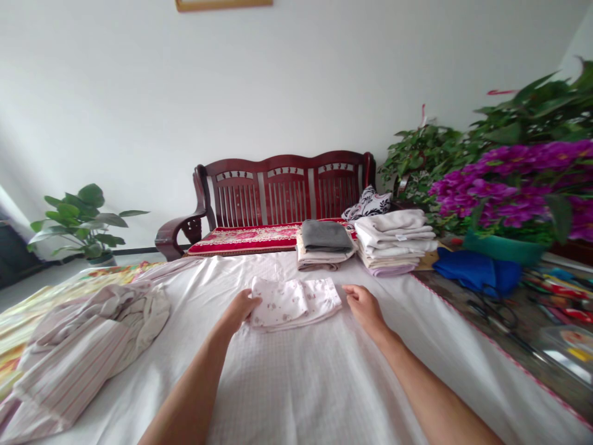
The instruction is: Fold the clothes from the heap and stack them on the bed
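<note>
A folded white garment [294, 303] with a small animal-like print lies flat on the white cloth, its gathered edge toward the right. My left hand [243, 308] pinches its left edge between thumb and fingers. Just off the right end, my right hand [364, 306] is closed, fingertips together, with a small gap to the fabric and nothing visible in them. Beyond the garment stands a stack of folded clothes [322, 253] with a dark grey piece on top. Beside that rises a taller stack of white folded clothes [393, 241] with a lilac piece at the bottom.
Loose, crumpled striped clothing [88, 352] heaps at the left on the white cloth [287, 395]. Along the right, a dark tabletop holds a blue cloth [479, 272], black-handled scissors [500, 309] and purple flowers [514, 185]. A red wooden bench [285, 191] stands behind.
</note>
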Available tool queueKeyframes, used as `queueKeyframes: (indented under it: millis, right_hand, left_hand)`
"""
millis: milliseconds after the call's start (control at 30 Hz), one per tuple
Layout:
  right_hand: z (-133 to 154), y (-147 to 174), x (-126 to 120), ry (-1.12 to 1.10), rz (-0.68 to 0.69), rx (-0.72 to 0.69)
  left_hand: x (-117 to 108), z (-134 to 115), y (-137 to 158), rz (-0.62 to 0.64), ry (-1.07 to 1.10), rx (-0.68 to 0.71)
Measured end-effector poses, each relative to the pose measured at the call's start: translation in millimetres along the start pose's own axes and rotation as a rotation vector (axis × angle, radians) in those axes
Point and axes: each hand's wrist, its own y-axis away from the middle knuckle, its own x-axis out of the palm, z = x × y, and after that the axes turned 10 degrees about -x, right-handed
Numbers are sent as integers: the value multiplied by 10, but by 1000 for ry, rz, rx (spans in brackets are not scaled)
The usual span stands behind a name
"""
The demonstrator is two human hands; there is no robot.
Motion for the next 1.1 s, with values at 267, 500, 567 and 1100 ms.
queueKeyframes:
  millis: [267, 500, 567, 1100]
  right_hand:
    - [9, -2, 5, -31, -13, -11]
    - [10, -3, -13, -115, -61, 14]
    - [3, 0, -19, -143, -93, 22]
    - [287, 82, -35, 227, 263, -268]
  left_hand:
    - [273, -601, 269, 125, 296, 157]
    - [1055, -996, 320, 285, 300, 260]
    - [1195, -996, 311, 304, 246, 331]
    - [1456, -274, 37, -58, -215, 543]
